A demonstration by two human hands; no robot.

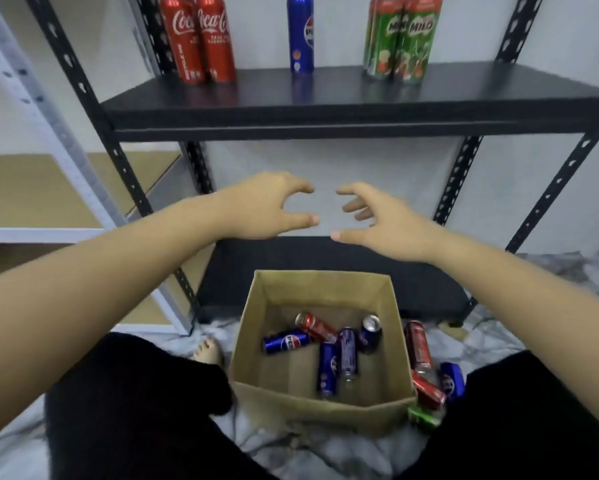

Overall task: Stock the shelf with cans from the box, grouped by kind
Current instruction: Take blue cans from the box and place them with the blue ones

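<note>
The black metal shelving unit (343, 109) with perforated uprights fills the upper half of the view. On its black board stand three groups, well apart: two tall red Coca-Cola cans (197, 39) touching each other at the left, one slim blue Pepsi can (300, 32) in the middle, and a cluster of green Milo cans (403, 36) at the right. Below, on crumpled grey-white sheeting, sits the open brown cardboard box (256, 341), between the person's dark-clad legs.

Both bare forearms reach forward above the box. The left hand (260, 206) and right hand (384, 220) hover side by side in front of the lower shelf gap, fingers spread and loosely curved, thumbs pointing toward each other, and neither holds anything.

Inside the box lie several loose cans on their sides: blue Pepsi cans in the box (327, 370) and one red Coca-Cola can in the box (317, 328) resting across them. Just outside its right wall lie more red cans (417, 351), a blue can (452, 379) and a green can (424, 417).

The cans are likely rigid, smooth and a little slippery, moderately heavy if full, and they would roll freely when nudged. A wrap of fingers and thumb round the mid-body looks the surest hold, then turning each upright.
</note>
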